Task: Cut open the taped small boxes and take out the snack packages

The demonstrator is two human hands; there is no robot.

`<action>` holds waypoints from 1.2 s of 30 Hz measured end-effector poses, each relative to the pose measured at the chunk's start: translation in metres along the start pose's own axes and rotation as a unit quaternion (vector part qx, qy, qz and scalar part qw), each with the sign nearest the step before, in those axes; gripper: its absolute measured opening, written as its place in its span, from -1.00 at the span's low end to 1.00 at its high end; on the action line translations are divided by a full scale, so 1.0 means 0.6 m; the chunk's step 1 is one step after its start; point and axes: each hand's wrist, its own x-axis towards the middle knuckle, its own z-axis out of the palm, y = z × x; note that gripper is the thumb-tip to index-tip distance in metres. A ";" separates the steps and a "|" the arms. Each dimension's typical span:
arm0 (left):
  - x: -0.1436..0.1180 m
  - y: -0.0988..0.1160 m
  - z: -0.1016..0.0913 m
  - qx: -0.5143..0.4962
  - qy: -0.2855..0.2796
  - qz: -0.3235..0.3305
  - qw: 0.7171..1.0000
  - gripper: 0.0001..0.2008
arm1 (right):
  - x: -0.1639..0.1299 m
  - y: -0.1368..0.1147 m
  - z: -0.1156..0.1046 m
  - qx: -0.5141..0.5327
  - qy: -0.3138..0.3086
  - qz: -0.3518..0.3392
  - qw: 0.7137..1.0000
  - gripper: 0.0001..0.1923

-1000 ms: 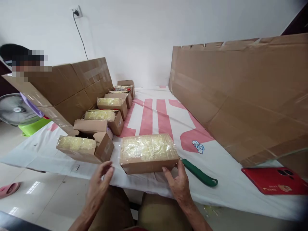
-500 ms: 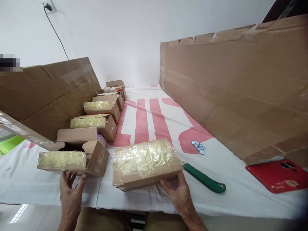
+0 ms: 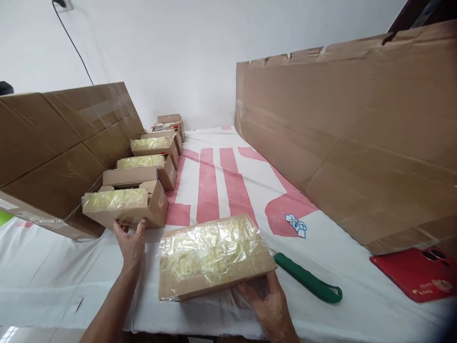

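Observation:
My left hand (image 3: pixel 131 243) presses its fingertips and thumb, spread apart, against the front of an open-topped cardboard box (image 3: pixel 157 209) at the near end of a row. Yellowish tape under clear film covers that box's front flap. Closer to me, a closed cardboard box (image 3: pixel 178 287) lies slightly tilted, its top covered with the same shiny yellowish tape. At its near right corner my right hand (image 3: pixel 266 305) grips the edge, thumb in front and some fingers hidden under the box. Just right of it lies a green-handled knife (image 3: pixel 309 278), its blade mostly hidden.
Several small open boxes (image 3: pixel 171 174) run back toward the wall along a large carton (image 3: pixel 103 128) at left. A tall cardboard panel (image 3: pixel 339 138) stands at right, a red phone (image 3: pixel 416 276) by its base. A white and pink cloth (image 3: pixel 246 186) covers the table.
My left hand has pushed the open box away from me, up against the row. My right hand stays on the taped box, which has barely moved. The view has shifted slightly.

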 end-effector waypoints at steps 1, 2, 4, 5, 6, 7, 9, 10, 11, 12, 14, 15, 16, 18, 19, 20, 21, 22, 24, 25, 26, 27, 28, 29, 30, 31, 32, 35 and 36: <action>0.009 -0.005 0.011 0.001 0.005 0.002 1.000 -0.12 | -0.001 0.004 -0.001 0.008 -0.007 0.005 1.000 -0.19; 0.016 -0.009 0.022 0.002 0.007 0.003 1.000 -0.11 | -0.001 0.006 -0.003 0.016 -0.016 0.009 1.000 -0.18; 0.029 -0.015 0.041 0.001 0.009 0.004 1.000 -0.13 | -0.002 0.009 -0.005 0.023 -0.026 0.013 0.999 -0.18; 0.035 -0.016 0.048 -0.001 0.009 0.004 1.000 -0.14 | -0.002 0.009 -0.005 0.020 -0.026 0.013 0.999 -0.18; 0.040 -0.016 0.055 -0.005 0.009 0.002 1.000 -0.15 | -0.002 0.009 -0.006 0.012 -0.025 0.012 1.000 -0.19; 0.045 -0.014 0.061 -0.009 0.008 -0.001 1.000 -0.15 | -0.002 0.009 -0.006 0.001 -0.019 0.010 1.000 -0.20; 0.054 -0.007 0.069 -0.018 0.006 -0.011 1.000 -0.15 | 0.000 0.007 -0.004 -0.015 0.003 0.001 1.000 -0.24; 0.058 -0.002 0.072 -0.023 0.004 -0.019 1.000 -0.14 | 0.001 0.006 -0.002 -0.018 0.012 -0.005 1.000 -0.25; 0.062 0.004 0.073 -0.029 0.001 -0.029 0.999 -0.13 | 0.002 0.003 0.000 -0.019 0.019 -0.010 1.000 -0.27; 0.063 0.011 0.073 -0.035 -0.004 -0.040 0.999 -0.12 | 0.004 -0.001 0.002 -0.017 0.024 -0.015 0.999 -0.29; 0.060 0.026 0.067 -0.047 -0.020 -0.066 0.997 -0.10 | 0.006 -0.012 0.006 -0.009 0.021 -0.026 0.999 -0.31; 0.053 0.035 0.059 -0.053 -0.030 -0.081 0.995 -0.10 | 0.006 -0.018 0.008 -0.005 0.016 -0.029 0.999 -0.30; 0.043 0.045 0.048 -0.058 -0.041 -0.096 0.993 -0.09 | 0.007 -0.024 0.009 -0.001 0.012 -0.032 0.999 -0.29; 0.008 0.068 0.014 -0.070 -0.075 -0.126 0.987 -0.12 | 0.006 -0.034 0.012 0.007 0.007 -0.033 0.999 -0.26; -0.016 0.080 -0.007 -0.081 -0.100 -0.137 0.982 -0.14 | 0.006 -0.037 0.012 0.009 0.007 -0.032 0.999 -0.25; -0.043 0.093 -0.030 -0.094 -0.130 -0.144 0.976 -0.18 | 0.006 -0.039 0.012 0.010 0.008 -0.032 0.999 -0.25; -0.072 0.105 -0.054 -0.113 -0.167 -0.147 0.968 -0.21 | 0.006 -0.041 0.012 0.010 0.009 -0.032 0.999 -0.25; -0.103 0.117 -0.076 -0.148 -0.213 -0.139 0.956 -0.20 | 0.007 -0.042 0.012 0.009 0.010 -0.031 0.999 -0.25; -0.163 0.136 -0.109 -0.178 -0.246 -0.119 0.945 -0.12 | 0.010 -0.046 0.011 0.001 0.006 -0.031 1.000 -0.26; -0.190 0.144 -0.119 -0.187 -0.258 -0.115 0.941 -0.06 | 0.010 -0.050 0.011 -0.005 0.001 -0.030 1.000 -0.26; -0.212 0.152 -0.124 -0.186 -0.270 -0.113 0.938 -0.02 | 0.009 -0.054 0.013 -0.013 -0.004 -0.031 0.999 -0.27; -0.229 0.160 -0.125 -0.177 -0.275 -0.111 0.938 -0.02 | 0.004 -0.060 0.015 -0.024 -0.008 -0.035 0.999 -0.27; -0.241 0.167 -0.124 -0.160 -0.271 -0.108 0.943 -0.04 | -0.004 -0.066 0.018 -0.037 -0.012 -0.041 0.998 -0.27; -0.247 0.174 -0.122 -0.135 -0.257 -0.102 0.952 -0.08 | -0.015 -0.072 0.023 -0.051 -0.018 -0.051 0.997 -0.27; -0.248 0.181 -0.120 -0.107 -0.233 -0.096 0.962 -0.14 | -0.028 -0.078 0.027 -0.067 -0.030 -0.063 0.995 -0.28; -0.245 0.186 -0.119 -0.080 -0.205 -0.091 0.971 -0.20 | -0.043 -0.084 0.031 -0.082 -0.047 -0.077 0.992 -0.30; -0.238 0.190 -0.120 -0.058 -0.176 -0.091 0.978 -0.26 | -0.058 -0.089 0.032 -0.096 -0.070 -0.093 0.989 -0.31; -0.212 0.195 -0.131 -0.024 -0.105 -0.127 0.986 -0.37 | -0.081 -0.099 0.016 -0.128 -0.147 -0.144 0.970 -0.32; -0.205 0.196 -0.136 -0.026 -0.094 -0.140 0.985 -0.39 | -0.078 -0.099 0.001 -0.146 -0.160 -0.163 0.963 -0.38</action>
